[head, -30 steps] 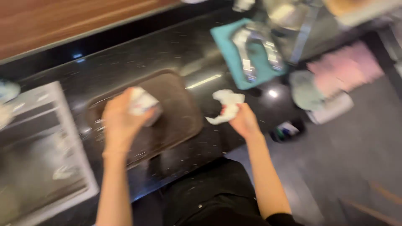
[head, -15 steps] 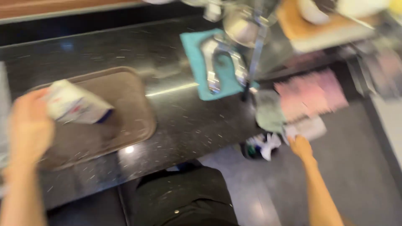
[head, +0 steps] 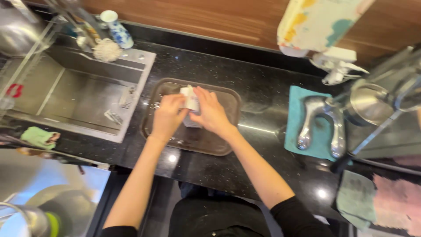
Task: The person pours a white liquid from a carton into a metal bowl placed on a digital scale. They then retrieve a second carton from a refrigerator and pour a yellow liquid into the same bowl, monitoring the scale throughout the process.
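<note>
1. Two hands meet at the middle of the frame: left hand (head: 168, 116) and right hand (head: 212, 113) both have a tight grip on the white cloth (head: 190, 97).
2. Press the cloth flat on the brown tray (head: 228, 101).
3. Rub slowly so the tray does not slide on the worktop (head: 263, 87).

right hand (head: 213, 115): back from low right | now meets left hand (head: 167, 117) on white packet (head: 190, 97) above tray (head: 228, 103)

We record a small white packet (head: 190, 97), possibly a folded cloth, slightly blurred, held roughly upright over a brown rounded-rectangular tray (head: 228, 98) lying flat on the black counter beside the sink.
</note>
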